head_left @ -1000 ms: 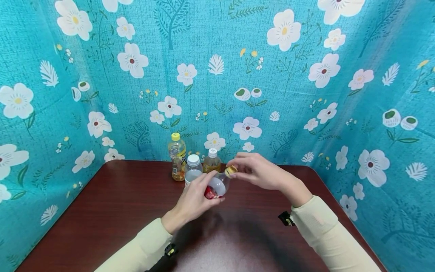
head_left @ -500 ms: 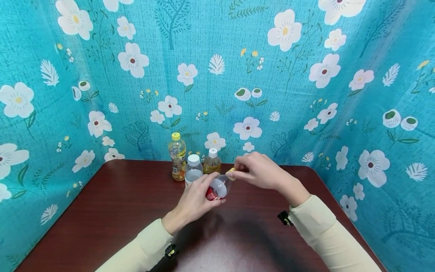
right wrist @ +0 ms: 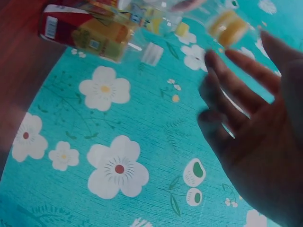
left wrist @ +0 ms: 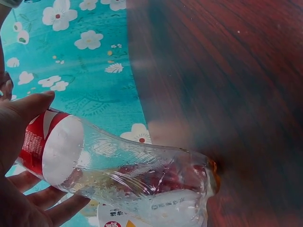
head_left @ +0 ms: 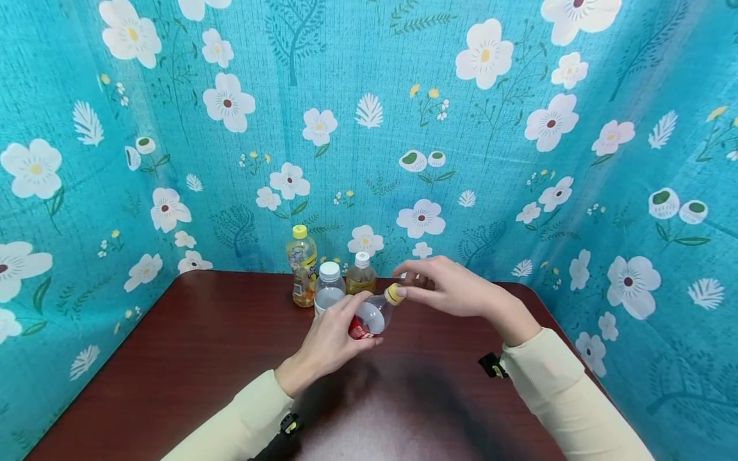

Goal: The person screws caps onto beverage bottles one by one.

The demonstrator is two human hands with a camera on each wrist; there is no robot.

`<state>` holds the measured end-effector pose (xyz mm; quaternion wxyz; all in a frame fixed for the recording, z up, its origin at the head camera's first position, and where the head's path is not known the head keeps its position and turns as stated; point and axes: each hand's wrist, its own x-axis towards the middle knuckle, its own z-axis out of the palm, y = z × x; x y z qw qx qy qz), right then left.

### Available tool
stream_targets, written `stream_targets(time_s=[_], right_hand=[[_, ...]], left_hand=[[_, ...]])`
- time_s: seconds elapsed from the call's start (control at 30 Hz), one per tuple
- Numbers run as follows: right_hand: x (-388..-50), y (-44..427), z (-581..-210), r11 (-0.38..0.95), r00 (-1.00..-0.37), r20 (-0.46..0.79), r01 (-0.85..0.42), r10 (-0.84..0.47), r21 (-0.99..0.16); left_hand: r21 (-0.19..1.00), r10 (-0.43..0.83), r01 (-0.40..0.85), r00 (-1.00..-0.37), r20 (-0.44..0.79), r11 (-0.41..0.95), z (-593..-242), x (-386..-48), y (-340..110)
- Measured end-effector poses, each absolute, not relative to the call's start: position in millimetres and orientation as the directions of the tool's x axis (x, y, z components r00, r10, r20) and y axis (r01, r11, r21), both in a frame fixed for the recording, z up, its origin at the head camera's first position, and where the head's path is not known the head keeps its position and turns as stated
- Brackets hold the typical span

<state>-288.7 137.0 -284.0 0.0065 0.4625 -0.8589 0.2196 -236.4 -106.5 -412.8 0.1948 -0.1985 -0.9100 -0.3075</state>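
Note:
My left hand (head_left: 328, 339) grips a clear plastic bottle (left wrist: 142, 165) round its red label, holding it tilted above the table. Its yellow cap (head_left: 394, 294) sits at the neck, toward the upper right. Beside the cap is my right hand (head_left: 446, 289); in the right wrist view its fingers are loosely spread, with a gap to the cap. Whether the thumb touches the cap cannot be told. A little amber liquid shows at the bottle's base in the left wrist view.
Just behind my left hand stand a white-capped clear bottle (head_left: 328, 296), a bottle of amber drink (head_left: 361, 282) and a taller yellow-capped bottle (head_left: 302, 262). The dark red table (head_left: 219, 339) ends at a blue flowered curtain (head_left: 369, 186).
My right fingers pinched the yellow cap earlier; now they have loosened and spread from it. The left hand keeps holding the bottle in almost the same place.

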Motion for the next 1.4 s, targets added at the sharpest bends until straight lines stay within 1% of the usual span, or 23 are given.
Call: stream_targets(time_s=[0.1,0.3,0.4,0.6,0.7,0.77,0.87,1.0,1.07,1.13,1.27,1.33,1.4], right_hand=[[-289,138,-280,0.43,-0.53,0.161,-0.802,-0.833,-0.414],[-292,136,-284,0.411,-0.509,0.164,-0.814,-0.845,-0.411],[-292,135,-287,0.437,-0.529,0.181,-0.815,-0.829,-0.379],[-292,127,-292,0.576,-0.604,0.229,-0.797,-0.763,-0.182],[-292,128,-292,0.596,-0.617,0.245,-0.786,-0.747,-0.163],[-291,129,-291,0.592,-0.618,0.251,-0.786,-0.745,-0.179],[-290,132,-287,0.561,-0.611,0.239,-0.79,-0.755,-0.248],[-289,136,-283,0.49,-0.574,0.165,-0.791,-0.802,-0.367],[-289,136,-282,0.464,-0.55,0.132,-0.791,-0.825,-0.399],[-288,136,-282,0.447,-0.53,0.124,-0.8,-0.839,-0.401],[-289,135,-283,0.427,-0.512,0.134,-0.813,-0.848,-0.396],[-289,134,-283,0.428,-0.515,0.138,-0.811,-0.846,-0.399],[-289,132,-284,0.452,-0.534,0.14,-0.806,-0.834,-0.381]], left_hand=[[0.477,0.243,0.483,-0.843,0.48,0.734,-412,-237,-107],[0.481,0.247,0.48,-0.848,0.469,0.734,-413,-237,-105],[0.481,0.25,0.483,-0.846,0.471,0.731,-414,-236,-105],[0.461,0.257,0.501,-0.83,0.494,0.733,-416,-236,-105],[0.461,0.253,0.501,-0.829,0.499,0.732,-416,-237,-105],[0.467,0.247,0.496,-0.832,0.497,0.732,-416,-237,-105],[0.474,0.241,0.489,-0.837,0.49,0.733,-416,-237,-105],[0.474,0.24,0.483,-0.841,0.484,0.736,-415,-237,-106],[0.475,0.237,0.479,-0.843,0.483,0.738,-415,-238,-106],[0.477,0.236,0.477,-0.845,0.48,0.738,-415,-238,-106],[0.481,0.241,0.481,-0.845,0.478,0.733,-415,-237,-106],[0.482,0.246,0.486,-0.843,0.479,0.729,-415,-237,-106],[0.481,0.251,0.492,-0.84,0.482,0.725,-415,-236,-106]])
